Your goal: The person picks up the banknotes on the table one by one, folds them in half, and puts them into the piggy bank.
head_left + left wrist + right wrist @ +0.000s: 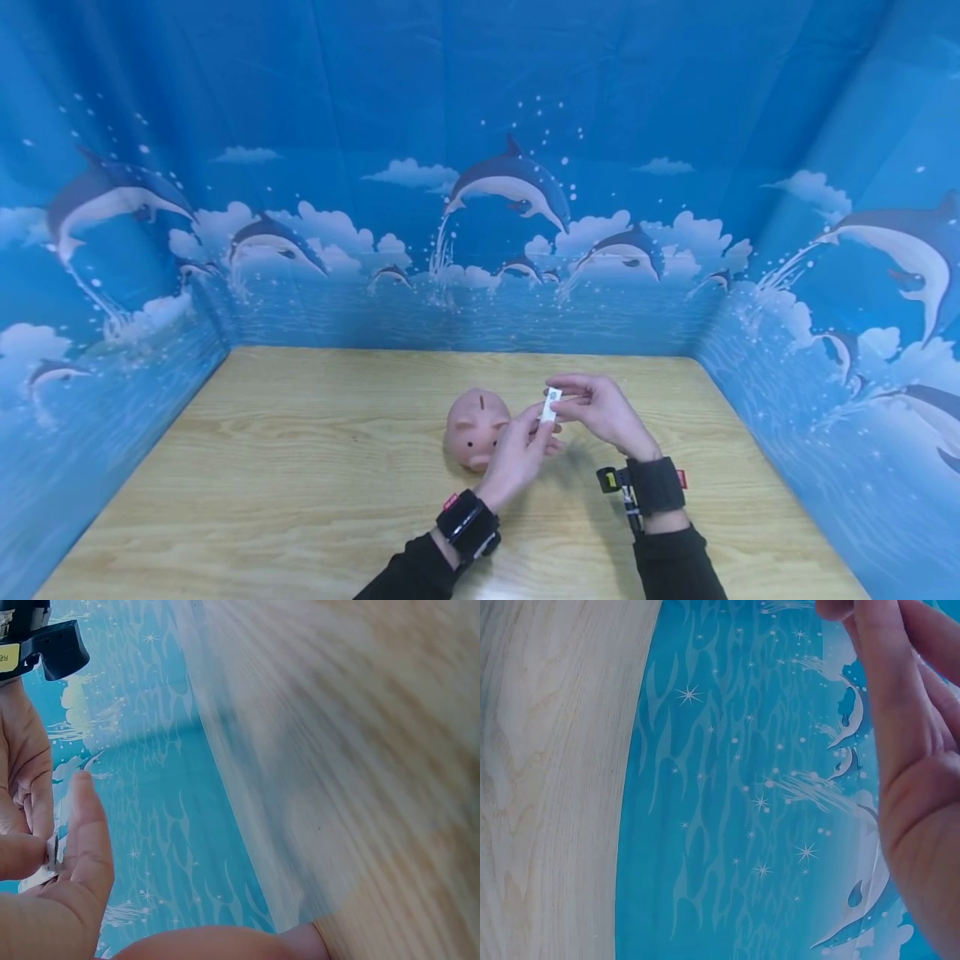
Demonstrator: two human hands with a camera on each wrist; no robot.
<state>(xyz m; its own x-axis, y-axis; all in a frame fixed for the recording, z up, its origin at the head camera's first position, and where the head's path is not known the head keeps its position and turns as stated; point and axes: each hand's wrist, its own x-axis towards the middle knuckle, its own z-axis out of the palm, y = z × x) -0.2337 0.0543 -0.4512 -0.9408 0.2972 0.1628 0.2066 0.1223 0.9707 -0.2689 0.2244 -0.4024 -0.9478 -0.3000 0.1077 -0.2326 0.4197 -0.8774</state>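
Note:
A small white strip (551,403) with a grey mark near its upper end is held between both hands, above the table. My left hand (516,457) pinches its lower part, thumb on top and fingers beneath. At the upper part, my right hand (606,414) grips it with thumb and fingertips. In the left wrist view the strip (51,859) is partly hidden by the fingers. A pink piggy bank (474,421) stands just left of the hands, its slot upward; the left hand overlaps one side of it. The right wrist view shows the right hand (922,765) without the strip.
The wood-grain table (300,467) spreads out around the piggy bank. A blue curtain (360,308) printed with dolphins encloses its back and both sides. Black straps with small devices (468,523) are on both wrists.

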